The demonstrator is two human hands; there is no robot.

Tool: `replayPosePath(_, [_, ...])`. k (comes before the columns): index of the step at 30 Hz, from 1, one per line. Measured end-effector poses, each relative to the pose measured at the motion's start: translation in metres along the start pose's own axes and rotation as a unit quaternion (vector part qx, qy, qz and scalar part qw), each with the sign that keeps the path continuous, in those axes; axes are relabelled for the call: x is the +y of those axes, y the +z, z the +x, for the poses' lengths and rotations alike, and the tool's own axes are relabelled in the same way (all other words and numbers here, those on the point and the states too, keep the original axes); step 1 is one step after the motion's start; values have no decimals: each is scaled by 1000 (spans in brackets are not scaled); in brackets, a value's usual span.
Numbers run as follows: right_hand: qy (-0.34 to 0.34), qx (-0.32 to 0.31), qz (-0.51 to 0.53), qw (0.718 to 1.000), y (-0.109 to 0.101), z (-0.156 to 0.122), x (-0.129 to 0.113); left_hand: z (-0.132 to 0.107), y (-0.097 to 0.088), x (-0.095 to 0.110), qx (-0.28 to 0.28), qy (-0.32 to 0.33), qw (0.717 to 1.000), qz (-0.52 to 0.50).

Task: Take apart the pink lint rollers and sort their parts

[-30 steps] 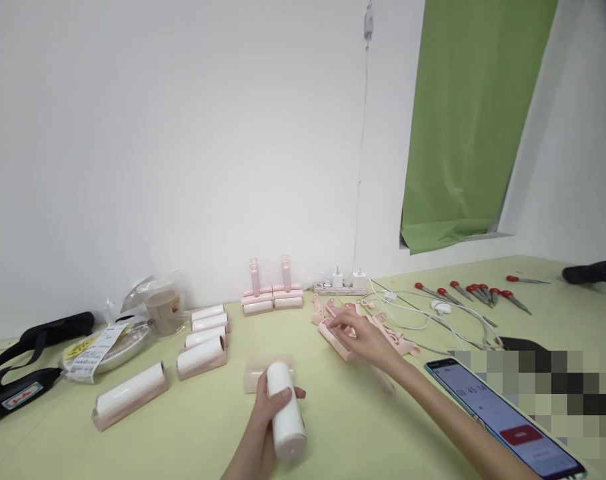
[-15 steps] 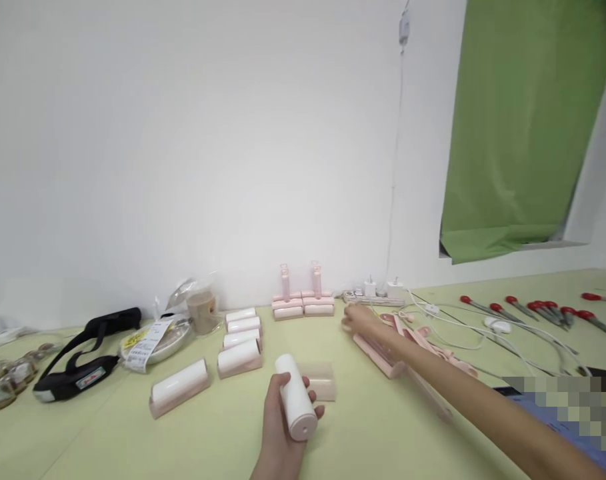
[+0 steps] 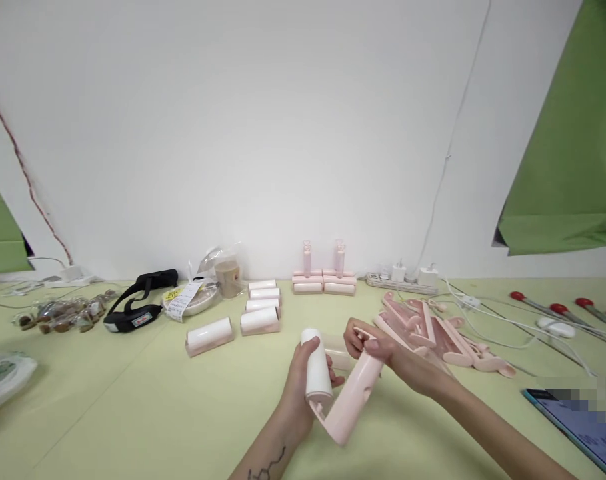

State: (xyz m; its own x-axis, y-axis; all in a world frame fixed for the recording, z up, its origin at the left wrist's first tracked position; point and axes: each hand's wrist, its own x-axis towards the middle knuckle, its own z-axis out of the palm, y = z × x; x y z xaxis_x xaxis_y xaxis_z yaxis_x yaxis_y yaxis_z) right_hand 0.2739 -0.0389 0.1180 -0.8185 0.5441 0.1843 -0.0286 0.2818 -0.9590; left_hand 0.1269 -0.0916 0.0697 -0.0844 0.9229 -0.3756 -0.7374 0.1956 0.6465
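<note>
My left hand is wrapped round a white lint roller roll, held upright with a slight tilt above the table. My right hand grips a pale pink plastic lint roller handle by its upper part. The handle's bent lower arm touches, or nearly touches, the roll's lower end; whether it sits in the core I cannot tell. Behind my left fingers lies a clear pinkish cover, partly hidden. Right of my hands is a heap of pink handles.
White rolls in pinkish covers lie at left. Pink assembled rollers stand by the wall. A power strip with cables, red-tipped tools and a phone are right. A black strap and bagged cup are left.
My right hand has come back from the far side near the heap and now holds a pink handle against the roll in my left hand. The view has turned left.
</note>
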Motion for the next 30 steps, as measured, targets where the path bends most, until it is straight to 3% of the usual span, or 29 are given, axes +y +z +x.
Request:
replayPosePath(5, [27,-19,-87,996,1,2,12,-6,2,-8,-71,-47,995,47])
replayPosePath(10, [12,-15,-203,979,-5,-2,16,-13,5,-11,-106,-75,987,93])
replayPosePath(18, [-11,-15,-348,937,-12,-3,17,-15,6,-6,-147,-19,976,163])
replayPosePath(21, [-30,-6,-421,906,-11,-4,15,-14,3,-8,-169,-23,968,182])
replayPosePath(26, [-87,-5,-559,824,-9,-7,7,-14,-2,-6,-233,5,946,224])
replayPosePath(30, [-109,0,-598,794,-8,-12,11,-12,-6,-2,-240,-1,927,287])
